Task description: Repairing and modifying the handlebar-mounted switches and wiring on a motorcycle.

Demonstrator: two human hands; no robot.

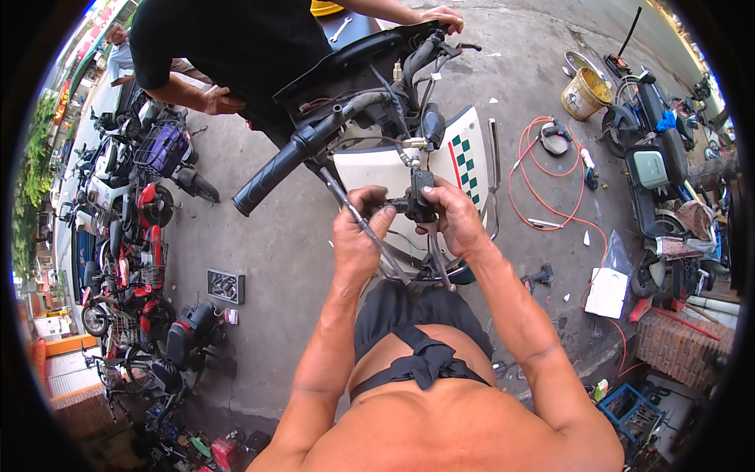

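In front of me stands a scooter with its handlebar stripped of covers and its wires and cables bare. Between my hands is a black brake master cylinder [422, 189] with a silver brake lever [437, 256] pointing down toward me. My left hand [359, 240] pinches its left side. My right hand [458, 220] grips its right side, thumb near the top. Another silver lever [340, 193] hangs from the bar and crosses over my left hand. A black rubber grip [275, 173] points left. Beneath lies the white front panel [465, 138] with green checks.
A person in a black shirt [228, 39] stands opposite, one hand [442, 17] on the black cowl [366, 51]. Parked motorbikes [153, 204] line the left. To the right are an air hose [523, 197], a bucket [583, 94] and more scooters [649, 169]. A parts tray [226, 286] lies left.
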